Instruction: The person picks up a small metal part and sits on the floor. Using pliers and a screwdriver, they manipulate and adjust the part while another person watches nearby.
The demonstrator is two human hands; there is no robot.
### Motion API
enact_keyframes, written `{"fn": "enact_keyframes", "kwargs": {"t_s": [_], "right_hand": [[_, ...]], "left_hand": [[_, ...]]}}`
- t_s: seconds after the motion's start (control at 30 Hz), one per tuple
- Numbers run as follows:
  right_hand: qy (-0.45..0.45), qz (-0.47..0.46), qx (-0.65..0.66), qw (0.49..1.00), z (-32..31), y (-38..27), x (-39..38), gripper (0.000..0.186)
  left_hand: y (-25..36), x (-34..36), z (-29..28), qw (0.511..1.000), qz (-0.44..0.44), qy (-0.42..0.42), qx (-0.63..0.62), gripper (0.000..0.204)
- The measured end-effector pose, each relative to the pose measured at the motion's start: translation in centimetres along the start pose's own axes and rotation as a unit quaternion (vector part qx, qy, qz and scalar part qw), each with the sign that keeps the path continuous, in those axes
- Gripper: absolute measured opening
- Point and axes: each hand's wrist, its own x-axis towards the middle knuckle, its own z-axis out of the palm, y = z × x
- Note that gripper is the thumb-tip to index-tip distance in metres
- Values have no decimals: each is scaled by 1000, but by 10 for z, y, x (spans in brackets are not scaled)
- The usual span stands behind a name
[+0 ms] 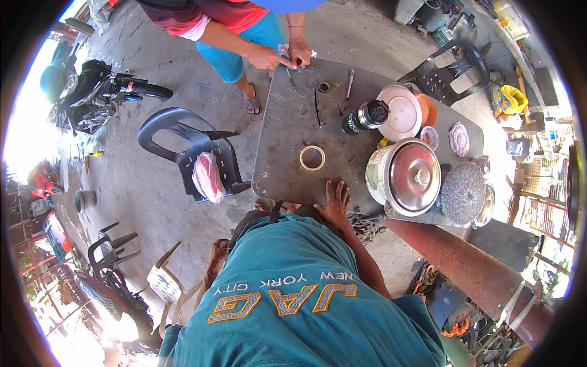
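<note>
My right hand (335, 203) rests with its fingers spread on the near edge of the grey table (281, 137) and holds nothing. Lying on the tabletop beyond it is a roll of masking tape (304, 158). My left hand (217, 252) hangs beside my left thigh, off the table; its fingers are partly hidden by my teal shirt. To the right of my right hand stands a large pot with a shiny metal lid (416, 160). Across the table, a co-worker's hands (287, 56) come together at the far left corner, over a small thing I cannot make out.
A black thermos (361, 119) leans by a pale round lid (398, 110). Farther back lie a small tape roll (320, 87) and a pen-like stick (350, 84). A dark plastic chair (177, 131) with a pink bundle stands left. A rusty red pipe (446, 257) lies at right.
</note>
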Motion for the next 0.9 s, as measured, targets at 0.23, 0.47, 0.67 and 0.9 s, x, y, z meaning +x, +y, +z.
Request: {"fn": "enact_keyframes", "kwargs": {"t_s": [0.23,0.47,0.67,0.9], "right_hand": [[-1,-13,-10,1000,1,0,3,111],[-1,-9,-19,1000,2,7,3,111],[-7,-13,-18,1000,3,7,5,112],[-7,-10,-25,1000,3,8,6,114]], "left_hand": [[-52,12,3,992,-95,-11,-81,29],[-39,14,17,986,-81,7,-147,28],[-43,14,12,990,-87,9,-112,26],[36,2,15,992,-111,27,-46,24]]}}
